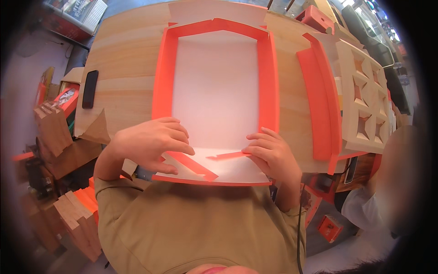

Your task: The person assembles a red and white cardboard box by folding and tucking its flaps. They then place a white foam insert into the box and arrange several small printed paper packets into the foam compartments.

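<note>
A shallow cardboard box [216,91], white inside with orange walls, lies in front of me on the wooden table. Its near panel [237,171] lies folded out toward my body, and two slanting orange flaps [194,165] rest across it. My left hand [153,140] is at the near left corner with its fingers spread, thumb low beside the left flap. At the near right corner, my right hand [273,153] has loosely bent, parted fingers, the fingertips touching the end of the right flap. The far wall bends outward at its middle.
A dark phone [90,89] lies at the table's left. On the right stand an orange folded carton [315,105] and a cream insert tray with openings [362,93]. Flat cardboard stacks [77,219] are at lower left. Another person's sleeve [362,208] shows at right.
</note>
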`<move>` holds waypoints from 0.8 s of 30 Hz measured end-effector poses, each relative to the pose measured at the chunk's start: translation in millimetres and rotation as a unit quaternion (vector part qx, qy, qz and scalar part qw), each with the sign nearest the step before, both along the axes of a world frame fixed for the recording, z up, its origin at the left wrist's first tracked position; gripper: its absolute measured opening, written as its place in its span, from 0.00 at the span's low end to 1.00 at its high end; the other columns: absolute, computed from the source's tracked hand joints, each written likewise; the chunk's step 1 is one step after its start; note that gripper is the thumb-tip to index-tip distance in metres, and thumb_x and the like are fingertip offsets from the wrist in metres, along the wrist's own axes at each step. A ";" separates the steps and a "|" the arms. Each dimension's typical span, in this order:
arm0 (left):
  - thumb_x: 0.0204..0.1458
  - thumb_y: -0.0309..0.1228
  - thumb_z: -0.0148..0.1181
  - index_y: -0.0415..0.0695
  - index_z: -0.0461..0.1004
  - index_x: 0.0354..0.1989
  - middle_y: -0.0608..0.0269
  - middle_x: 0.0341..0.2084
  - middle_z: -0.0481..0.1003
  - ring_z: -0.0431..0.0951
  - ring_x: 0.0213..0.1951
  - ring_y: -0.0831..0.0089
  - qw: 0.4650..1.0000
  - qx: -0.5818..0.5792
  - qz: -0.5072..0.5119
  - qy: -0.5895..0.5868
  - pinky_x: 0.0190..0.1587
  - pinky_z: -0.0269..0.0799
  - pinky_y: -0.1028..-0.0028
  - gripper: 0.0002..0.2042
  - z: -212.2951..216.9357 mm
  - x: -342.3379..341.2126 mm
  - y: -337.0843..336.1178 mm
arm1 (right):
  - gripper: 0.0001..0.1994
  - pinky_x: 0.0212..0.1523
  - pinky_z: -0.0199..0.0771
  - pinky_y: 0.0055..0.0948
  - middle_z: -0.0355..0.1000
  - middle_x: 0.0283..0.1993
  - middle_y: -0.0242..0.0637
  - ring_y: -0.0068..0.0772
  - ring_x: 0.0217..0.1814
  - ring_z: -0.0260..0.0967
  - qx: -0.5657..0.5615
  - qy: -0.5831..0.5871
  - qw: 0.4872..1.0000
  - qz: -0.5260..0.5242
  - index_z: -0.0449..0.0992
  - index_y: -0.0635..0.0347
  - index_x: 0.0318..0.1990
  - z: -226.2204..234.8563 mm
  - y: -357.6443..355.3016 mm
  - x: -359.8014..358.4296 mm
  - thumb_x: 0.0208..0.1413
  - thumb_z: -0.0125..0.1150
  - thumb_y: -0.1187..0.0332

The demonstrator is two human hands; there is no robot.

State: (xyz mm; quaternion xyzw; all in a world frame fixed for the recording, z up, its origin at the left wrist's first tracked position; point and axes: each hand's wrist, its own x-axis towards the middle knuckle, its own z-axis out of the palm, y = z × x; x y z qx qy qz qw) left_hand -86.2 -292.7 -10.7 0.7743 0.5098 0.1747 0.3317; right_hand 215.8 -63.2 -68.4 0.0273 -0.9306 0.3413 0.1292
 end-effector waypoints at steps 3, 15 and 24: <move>0.57 0.32 0.74 0.43 0.84 0.47 0.61 0.40 0.84 0.82 0.50 0.60 0.994 0.031 0.071 0.077 0.59 0.75 0.57 0.12 -32.5 10.9 -16.4 | 0.17 0.55 0.78 0.45 0.78 0.35 0.36 0.43 0.41 0.78 -0.027 0.004 0.999 -0.041 0.82 0.55 0.57 -0.6 -3.1 -6.1 0.62 0.66 0.78; 0.62 0.28 0.67 0.44 0.81 0.38 0.64 0.33 0.82 0.81 0.47 0.60 0.968 0.055 0.128 0.208 0.54 0.76 0.62 0.02 -58.4 26.3 -14.1 | 0.13 0.41 0.73 0.42 0.73 0.36 0.37 0.43 0.38 0.74 0.040 -0.040 0.998 -0.020 0.79 0.56 0.51 2.3 -8.9 -19.3 0.59 0.62 0.80; 0.61 0.28 0.67 0.45 0.81 0.36 0.64 0.33 0.81 0.81 0.48 0.61 0.969 0.061 0.118 0.211 0.55 0.76 0.62 0.02 -58.8 29.2 -16.2 | 0.09 0.42 0.74 0.41 0.75 0.39 0.34 0.39 0.41 0.75 0.152 -0.113 0.982 0.001 0.78 0.56 0.45 -6.9 -19.5 -27.9 0.59 0.64 0.77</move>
